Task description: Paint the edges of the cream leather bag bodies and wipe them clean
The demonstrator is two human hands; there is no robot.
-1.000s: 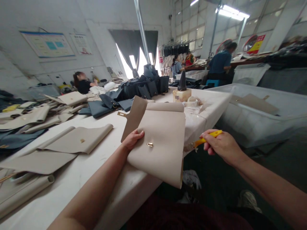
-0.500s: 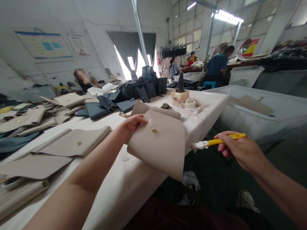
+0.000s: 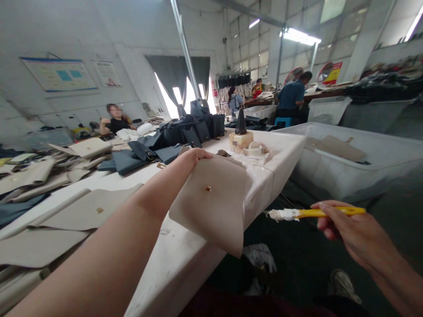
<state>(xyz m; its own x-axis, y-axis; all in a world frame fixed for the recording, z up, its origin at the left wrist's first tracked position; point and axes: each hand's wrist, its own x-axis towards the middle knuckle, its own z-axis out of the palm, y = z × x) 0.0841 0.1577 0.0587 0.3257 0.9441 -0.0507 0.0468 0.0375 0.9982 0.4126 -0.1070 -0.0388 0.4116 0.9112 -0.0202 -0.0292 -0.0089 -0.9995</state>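
Left hand [image 3: 198, 155] is closed on the far edge of a beige leather panel [image 3: 211, 207], fingers curled over it. Panel sits on the white table [image 3: 185, 255], lifted at the far side, lower corner past the right table edge, gold clasp [image 3: 207, 188] on top. Right hand [image 3: 350, 233] pinches a yellow glue brush [image 3: 317, 212], white-crusted tip pointing left, over the floor, just off the table edge. Large plastic bin [image 3: 333, 176] right of the table, tan panel [image 3: 337, 148] lying inside. Second bin [image 3: 327, 109] farther back. Far on the table: dark cone on a pale block [image 3: 241, 132], dark bags [image 3: 194, 130] left of it. Floor gap between table and bin.
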